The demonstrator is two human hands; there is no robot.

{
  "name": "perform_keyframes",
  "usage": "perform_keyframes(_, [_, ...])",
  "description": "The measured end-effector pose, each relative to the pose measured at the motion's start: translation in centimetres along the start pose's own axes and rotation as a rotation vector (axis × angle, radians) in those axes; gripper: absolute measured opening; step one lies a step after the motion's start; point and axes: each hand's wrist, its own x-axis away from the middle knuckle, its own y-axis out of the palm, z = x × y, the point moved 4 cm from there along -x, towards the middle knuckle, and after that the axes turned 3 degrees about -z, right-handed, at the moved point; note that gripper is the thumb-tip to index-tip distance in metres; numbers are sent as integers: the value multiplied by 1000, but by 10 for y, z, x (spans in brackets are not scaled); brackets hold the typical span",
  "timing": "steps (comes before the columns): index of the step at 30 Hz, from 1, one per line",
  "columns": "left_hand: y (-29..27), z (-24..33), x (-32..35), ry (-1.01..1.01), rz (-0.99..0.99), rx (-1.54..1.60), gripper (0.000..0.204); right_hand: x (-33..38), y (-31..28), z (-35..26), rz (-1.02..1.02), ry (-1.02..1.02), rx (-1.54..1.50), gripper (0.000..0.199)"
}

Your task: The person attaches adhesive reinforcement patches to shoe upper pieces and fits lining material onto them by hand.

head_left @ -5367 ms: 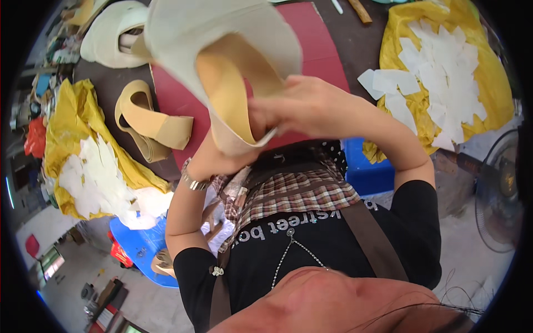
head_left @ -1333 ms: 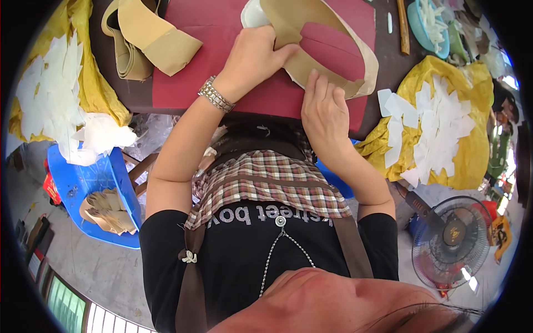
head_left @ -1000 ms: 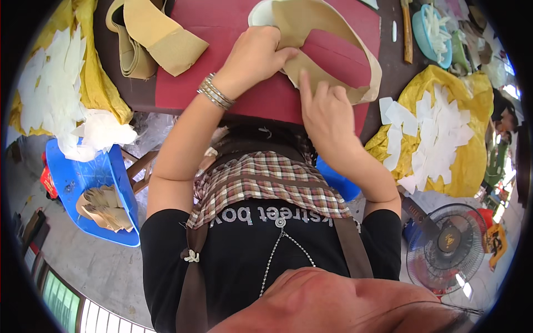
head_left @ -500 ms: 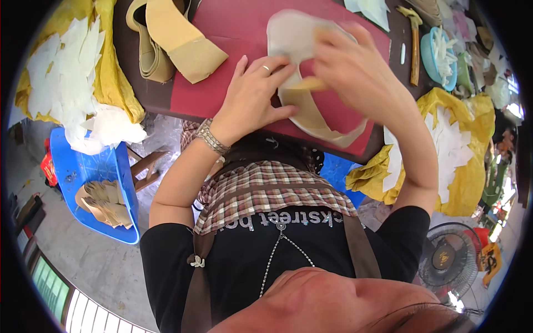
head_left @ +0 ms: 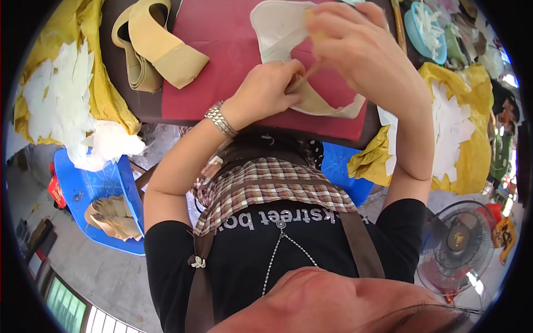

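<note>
An off-white curved flat piece [head_left: 277, 34], shaped like a shoe upper, lies on a dark red board [head_left: 222, 61]. Its lower arm bends round to the right and carries a tan patch. My left hand [head_left: 266, 91] is closed, pinching the inner edge of this piece near the tan patch. Over the piece's right side is my right hand [head_left: 363, 53], its fingers bent and smeared by motion; whether they grip anything is unclear. A roll of tan strip material [head_left: 161, 44] rests at the left, its loose end on the board.
Yellow sacks with white cut pieces flank the table, one at the left [head_left: 119, 105] and one at the right [head_left: 477, 111]. A light-blue bowl [head_left: 430, 33] with white scraps is at upper right. A blue bin [head_left: 78, 183] holds tan pieces; a fan [head_left: 455, 238] stands lower right.
The view has shifted, so the table sits higher in the picture. My left hand has gone from spread fingers to a pinch on the curved piece. My right hand remains above it, blurred.
</note>
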Motion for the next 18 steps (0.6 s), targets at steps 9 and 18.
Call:
perform_keyframes(9, [33, 14, -17, -291, 60, 424, 49, 104, 106, -46, 75, 532, 291, 21])
perform_keyframes(18, [27, 42, -25, -67, -256, 400, 44, 94, 140, -68, 348, 1098, 303, 25])
